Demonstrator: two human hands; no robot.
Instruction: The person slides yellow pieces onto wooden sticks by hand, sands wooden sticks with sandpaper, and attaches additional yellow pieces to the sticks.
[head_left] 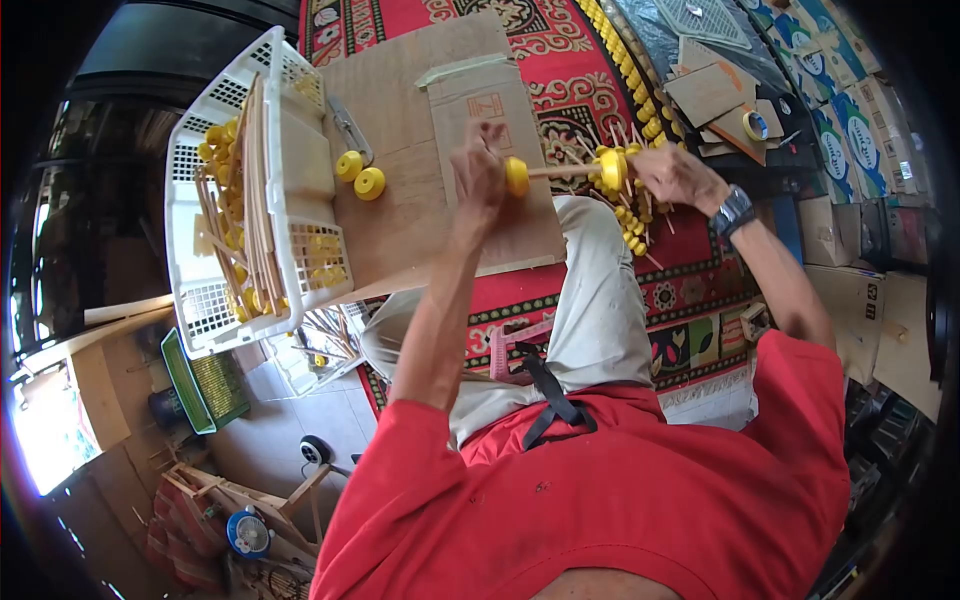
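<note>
Between my hands a wooden stick (565, 171) lies level, with a yellow wheel (516, 176) near its left end and more yellow (611, 168) wheel-like pieces near its right end. My left hand (480, 177) is closed at the left end, against the wheel; its fingertips are slightly blurred. At the other end my right hand (672, 176), with a watch at the wrist, has its fingers curled in; its exact hold is partly hidden. Two loose yellow wheels (360, 176) rest on the wooden board (385, 225) left of my left hand.
A white basket (300, 205) of sticks and yellow wheels stands left. Cardboard (465, 115) lies on the board, a metal-looking tool (350, 130) beside it. Several stick-and-wheel pieces (630, 215) pile on the red carpet (555, 70). A tape roll (755, 125) sits at right.
</note>
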